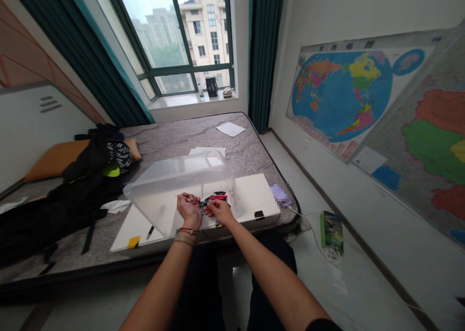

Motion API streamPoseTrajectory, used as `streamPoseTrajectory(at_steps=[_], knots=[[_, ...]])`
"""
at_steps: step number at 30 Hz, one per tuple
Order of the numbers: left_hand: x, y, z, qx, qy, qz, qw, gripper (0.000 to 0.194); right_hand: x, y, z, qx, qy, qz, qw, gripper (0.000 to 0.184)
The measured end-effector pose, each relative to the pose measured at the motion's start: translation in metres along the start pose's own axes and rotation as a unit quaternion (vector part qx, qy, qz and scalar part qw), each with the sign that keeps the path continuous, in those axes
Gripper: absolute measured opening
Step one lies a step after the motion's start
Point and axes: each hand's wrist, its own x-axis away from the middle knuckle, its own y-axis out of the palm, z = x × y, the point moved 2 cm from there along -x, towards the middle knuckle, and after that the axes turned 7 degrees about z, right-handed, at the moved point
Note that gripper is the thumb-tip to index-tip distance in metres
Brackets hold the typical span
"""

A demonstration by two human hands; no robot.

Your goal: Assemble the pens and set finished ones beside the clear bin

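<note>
A clear plastic bin (178,176) lies tipped with its open side toward me. Several pens (218,196), some black and one pinkish red, lie in a loose heap at its lower right. My left hand (189,211) is turned palm up beside the heap, its fingers curled around a thin pen whose tip pokes out to the left. Close on the right, my right hand (220,211) pinches at the near edge of the pens; whatever is between its fingertips is hidden. A black pen (150,232) rests apart, to the left of my left hand.
Under the bin is a white box-like board (256,190) with yellow and black tabs, on a grey mattress (163,134). White papers (231,129) lie farther back. Dark clothes (83,185) are piled left. A blurred purple object (281,195) with a cable sits at the right corner.
</note>
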Motion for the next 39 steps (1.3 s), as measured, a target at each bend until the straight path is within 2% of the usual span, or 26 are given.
streamPoseTrajectory(at_steps=[3, 10, 16, 20, 23, 28, 32, 37, 39], knots=[[0.0, 0.001, 0.0, -0.001, 0.009, 0.01, 1.0, 0.03, 0.0, 0.001, 0.0, 0.024, 0.006, -0.023, 0.999, 0.048], [-0.002, -0.002, -0.002, 0.002, 0.005, 0.03, 1.0, 0.03, 0.001, 0.001, -0.002, 0.006, 0.01, -0.05, 0.999, 0.048], [-0.005, -0.004, -0.008, 0.015, -0.008, 0.026, 1.0, 0.032, -0.002, 0.002, 0.001, 0.032, 0.051, -0.046, 0.997, 0.055], [-0.008, -0.005, -0.007, 0.026, -0.023, 0.036, 0.999, 0.032, 0.0, 0.001, -0.001, -0.003, 0.028, -0.043, 0.999, 0.049], [-0.008, -0.004, -0.006, 0.025, -0.027, 0.029, 0.999, 0.032, 0.001, 0.0, -0.001, 0.016, 0.004, -0.044, 0.999, 0.047], [-0.003, -0.001, -0.001, 0.02, -0.034, 0.005, 0.999, 0.032, 0.002, 0.002, -0.001, 0.051, 0.033, -0.072, 0.996, 0.051], [-0.001, 0.0, 0.007, 0.016, -0.041, -0.001, 0.999, 0.031, 0.005, 0.004, -0.006, 0.057, 0.002, -0.083, 0.995, 0.044], [0.001, -0.01, 0.012, 0.013, -0.052, -0.036, 0.998, 0.032, 0.011, 0.005, -0.006, 0.115, 0.0, -0.135, 0.984, 0.046], [0.001, -0.017, 0.013, 0.019, -0.063, -0.032, 0.997, 0.032, 0.013, 0.006, -0.004, 0.138, -0.003, -0.149, 0.979, 0.045]])
